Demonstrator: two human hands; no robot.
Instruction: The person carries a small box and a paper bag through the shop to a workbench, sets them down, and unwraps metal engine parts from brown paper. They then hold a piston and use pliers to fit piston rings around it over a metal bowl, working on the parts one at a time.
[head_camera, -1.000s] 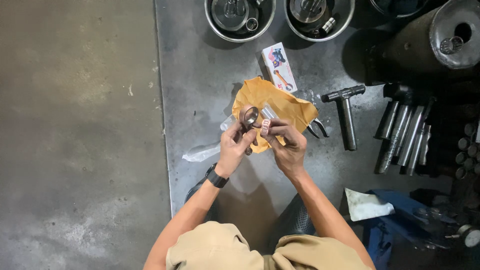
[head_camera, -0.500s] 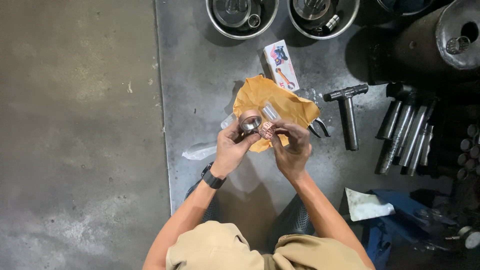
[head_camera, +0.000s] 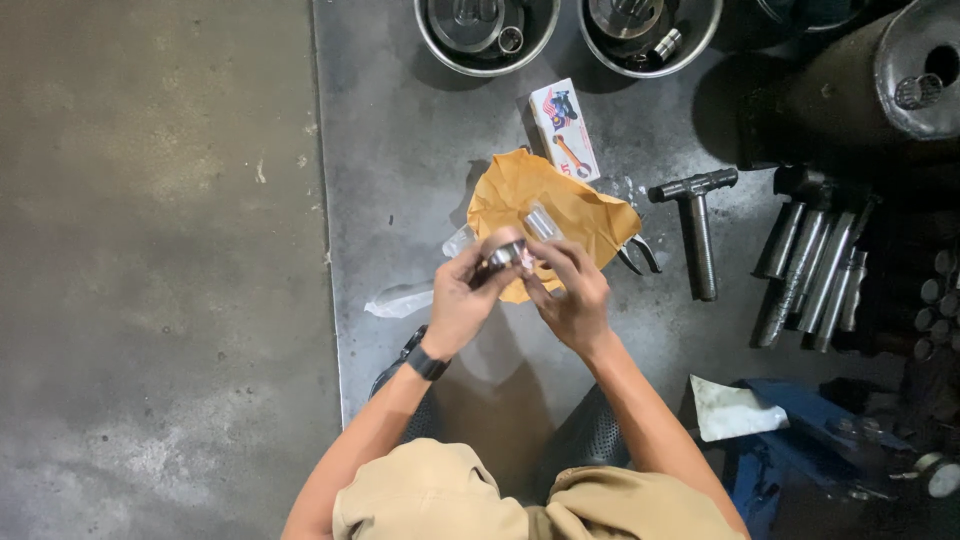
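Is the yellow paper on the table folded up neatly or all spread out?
Spread out. The yellow paper lies opened and crumpled on the metal table, with a small metal cylinder resting on it.

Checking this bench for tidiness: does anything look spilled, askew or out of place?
Nothing is spilled or broken. The bench is merely cluttered: the orange paper lies crumpled open under both hands, which hold a small metal part; a clear plastic wrapper lies loose at the steel plate's left edge, and a white rag lies crumpled.

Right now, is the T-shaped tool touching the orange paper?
Apart. The head view shows bare grey metal plate between the T-shaped tool and the orange paper, with pliers lying in that gap.
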